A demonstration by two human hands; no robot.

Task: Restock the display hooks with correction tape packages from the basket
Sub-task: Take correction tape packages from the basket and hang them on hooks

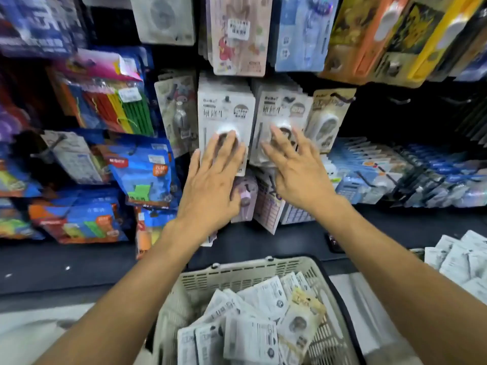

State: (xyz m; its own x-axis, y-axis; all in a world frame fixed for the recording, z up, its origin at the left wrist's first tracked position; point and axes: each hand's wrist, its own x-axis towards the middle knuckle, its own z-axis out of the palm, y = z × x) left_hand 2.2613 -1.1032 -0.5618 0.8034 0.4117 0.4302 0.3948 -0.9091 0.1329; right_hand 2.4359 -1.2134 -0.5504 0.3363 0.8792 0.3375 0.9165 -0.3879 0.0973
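Two thick stacks of white correction tape packages hang side by side on display hooks at the centre. My left hand (213, 177) lies flat with straight fingers on the front of the left stack (224, 109). Spread fingers of my right hand (295, 167) press against the right stack (282, 109). Neither hand holds a package. Below them a beige basket (237, 270) stands with several loose correction tape packages (258, 325) lying face down inside it.
Other hanging stationery surrounds the two stacks: a beige tape package (329, 117) to the right, colourful packs (110, 101) to the left, pastel cards (237, 35) above. A dark shelf ledge (79, 264) runs below. More white packages (458, 256) are piled at the right edge.
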